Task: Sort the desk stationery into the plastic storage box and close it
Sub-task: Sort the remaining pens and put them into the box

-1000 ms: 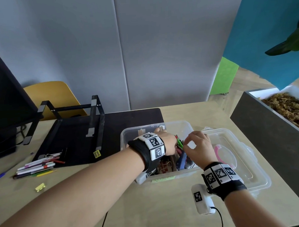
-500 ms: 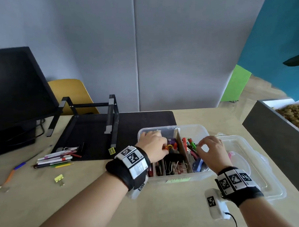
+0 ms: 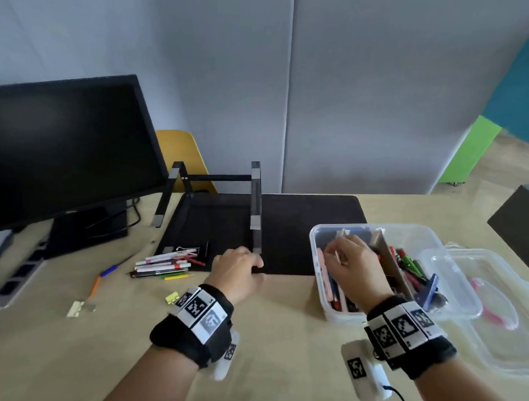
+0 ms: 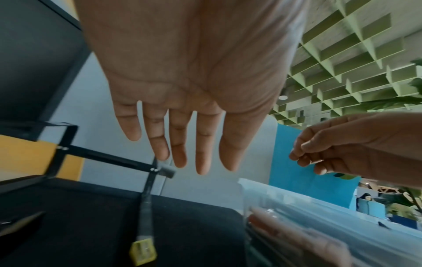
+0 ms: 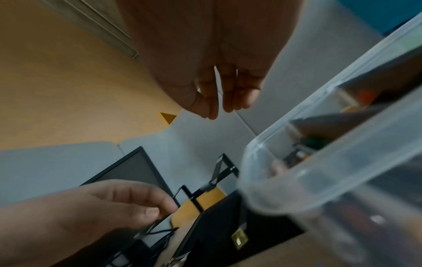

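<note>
Presently: your left hand flat-fingered, holding nothing, between pens and plastic storage box, pens' long axes running left-right on desk, box long axis front-to-back, your right hand loosely curled above box, grasping nothing, lid off, alongside at right

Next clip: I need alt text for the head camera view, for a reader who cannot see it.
A person's right hand hovers over an open plastic storage box of stationery, while the empty left hand reaches toward loose pens on the desk. The box lid lies to the right; a dark monitor stands at left.
</note>
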### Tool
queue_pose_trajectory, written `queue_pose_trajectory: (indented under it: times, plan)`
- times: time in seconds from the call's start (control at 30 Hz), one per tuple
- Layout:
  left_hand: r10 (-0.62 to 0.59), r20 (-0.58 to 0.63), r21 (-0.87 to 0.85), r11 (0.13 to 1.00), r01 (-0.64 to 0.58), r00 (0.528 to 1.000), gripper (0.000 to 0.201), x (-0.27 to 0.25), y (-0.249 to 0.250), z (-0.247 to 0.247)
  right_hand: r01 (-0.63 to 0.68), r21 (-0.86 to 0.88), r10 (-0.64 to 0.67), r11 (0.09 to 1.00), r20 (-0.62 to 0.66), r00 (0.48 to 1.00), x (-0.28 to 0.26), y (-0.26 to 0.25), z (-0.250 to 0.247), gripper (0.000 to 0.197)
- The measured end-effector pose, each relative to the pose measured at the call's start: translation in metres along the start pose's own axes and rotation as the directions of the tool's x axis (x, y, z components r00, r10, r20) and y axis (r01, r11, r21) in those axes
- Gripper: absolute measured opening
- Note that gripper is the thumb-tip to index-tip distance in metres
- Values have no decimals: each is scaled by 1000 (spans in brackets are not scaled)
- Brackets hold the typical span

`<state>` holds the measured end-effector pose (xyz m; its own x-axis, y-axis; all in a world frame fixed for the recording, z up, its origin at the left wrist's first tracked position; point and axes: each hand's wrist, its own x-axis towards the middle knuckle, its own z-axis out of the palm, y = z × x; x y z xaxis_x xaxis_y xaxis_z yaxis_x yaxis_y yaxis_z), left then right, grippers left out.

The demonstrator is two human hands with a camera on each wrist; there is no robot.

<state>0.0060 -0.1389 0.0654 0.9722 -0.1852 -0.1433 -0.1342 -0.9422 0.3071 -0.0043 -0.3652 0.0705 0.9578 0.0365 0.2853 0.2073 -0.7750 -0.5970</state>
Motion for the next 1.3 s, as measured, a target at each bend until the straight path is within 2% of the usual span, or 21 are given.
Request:
queue_pose_trajectory:
  times: [0.1, 0.2, 0.4, 0.57, 0.8, 0.93, 1.0, 1.1, 1.3]
  plan:
    - [-58, 53, -2, 998, 58, 997, 31, -9, -41, 2, -1, 43, -3, 999, 89, 996, 7, -25, 33, 4]
    - [-118, 113, -20, 992, 121, 987, 32, -13, -81, 10, -65, 33, 58, 997, 181, 982, 13, -42, 68, 9]
    - [-225, 201, -20, 972, 234, 953, 37, -14, -146, 30, -265, -31, 257, 964, 363, 896, 23, -52, 137, 27]
    - [-273, 217, 43, 962, 270, 937, 36, -14, -180, 47, -319, -133, 346, 938, 407, 846, 34, -46, 177, 47]
    - [-217, 185, -5, 975, 221, 959, 12, -17, -195, 59, -251, -324, 376, 912, 415, 828, 48, -36, 204, 57]
    - [-221, 201, -56, 970, 236, 954, 25, -14, -205, 58, -193, -413, 371, 890, 412, 832, 50, -32, 211, 56]
    - [-220, 207, -60, 970, 237, 953, 24, -13, -208, 56, -184, -430, 366, 884, 389, 846, 51, -32, 214, 55]
    - [-193, 220, -60, 976, 211, 956, 13, -14, -211, 57, -162, -422, 335, 892, 376, 864, 55, -33, 216, 48]
    - [-198, 133, -159, 963, 218, 971, 2, -21, -213, 48, -120, -456, 335, 882, 427, 840, 68, -42, 219, 42]
